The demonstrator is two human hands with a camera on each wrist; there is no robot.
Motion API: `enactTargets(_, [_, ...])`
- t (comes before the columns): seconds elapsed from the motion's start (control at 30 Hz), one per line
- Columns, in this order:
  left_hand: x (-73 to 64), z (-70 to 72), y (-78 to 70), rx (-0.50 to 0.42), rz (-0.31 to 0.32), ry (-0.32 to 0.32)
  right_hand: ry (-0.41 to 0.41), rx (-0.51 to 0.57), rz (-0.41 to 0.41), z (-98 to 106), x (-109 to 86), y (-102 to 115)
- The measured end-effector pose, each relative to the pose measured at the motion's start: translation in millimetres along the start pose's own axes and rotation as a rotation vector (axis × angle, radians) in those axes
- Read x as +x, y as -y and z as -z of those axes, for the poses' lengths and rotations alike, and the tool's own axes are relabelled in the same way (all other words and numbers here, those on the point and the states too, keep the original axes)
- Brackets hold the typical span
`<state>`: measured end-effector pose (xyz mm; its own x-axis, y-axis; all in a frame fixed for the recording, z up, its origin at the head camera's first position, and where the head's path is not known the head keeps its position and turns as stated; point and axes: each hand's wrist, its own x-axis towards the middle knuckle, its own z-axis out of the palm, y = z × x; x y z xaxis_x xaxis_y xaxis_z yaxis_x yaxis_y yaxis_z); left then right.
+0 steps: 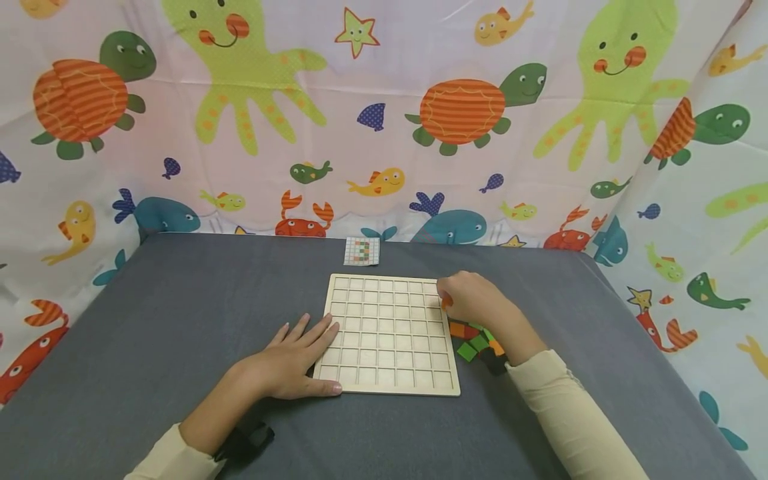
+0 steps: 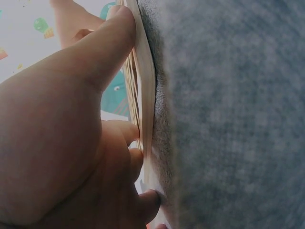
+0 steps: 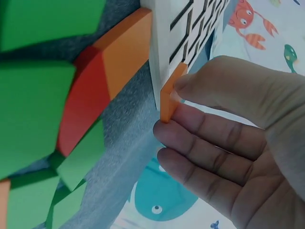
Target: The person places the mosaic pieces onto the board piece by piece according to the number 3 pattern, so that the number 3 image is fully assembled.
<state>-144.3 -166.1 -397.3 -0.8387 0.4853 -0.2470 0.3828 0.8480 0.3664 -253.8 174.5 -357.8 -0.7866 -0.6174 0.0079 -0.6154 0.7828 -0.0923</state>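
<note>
A square wooden grid board (image 1: 387, 325) lies flat on the grey cloth. Across its left edge and lower left corner my left hand (image 1: 294, 367) is spread, thumb at the front edge and fingertips along the side. In the left wrist view, the thumb (image 2: 121, 28) lies over the board's rim (image 2: 148, 95). At the upper right corner, my right hand (image 1: 480, 303) pinches a thin orange tile (image 3: 170, 95) between thumb and fingers, right at the board's edge. Below this hand, a loose pile holds green tiles (image 1: 467, 351), a red tile (image 3: 88, 102) and orange tiles (image 1: 457, 330).
Behind the board lies a small printed card (image 1: 362, 252) with a coloured grid pattern. The grey cloth (image 1: 210, 300) covers the table around the board. A curtain (image 1: 372, 143) with sea animals hangs behind and at both sides.
</note>
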Motion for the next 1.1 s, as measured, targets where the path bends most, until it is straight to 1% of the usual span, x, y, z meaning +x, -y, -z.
enactTargets(0.1, [0.7, -0.5, 0.9, -0.003, 0.001, 0.002, 0.0, 0.0, 0.024, -2, 6.4, 1])
enactTargets(0.2, [-0.7, 3.3, -1.8, -0.005, -0.005, 0.007, 0.017, -0.007, 0.036, -3, 13.4, 3])
enactTargets(0.4, [-1.7, 3.1, -1.4, -0.002, -0.008, 0.013, 0.079, -0.014, 0.055, -3, 26.7, 11])
enactTargets(0.53, [-1.7, 2.0, -0.5, -0.003, -0.013, 0.007, 0.095, -0.051, 0.094, -4, 34.3, 15])
enactTargets(0.6, [-1.4, 1.9, -0.5, -0.003, -0.013, 0.001, 0.098, -0.052, 0.112, -4, 37.7, 17])
enactTargets(0.8, [-1.4, 1.3, -0.8, -0.011, -0.01, -0.001, 0.112, -0.035, 0.121, -7, 45.7, 21])
enactTargets(1.1, [-2.4, 2.3, -0.7, -0.01, -0.006, 0.001, 0.126, -0.054, 0.125, -8, 50.8, 26])
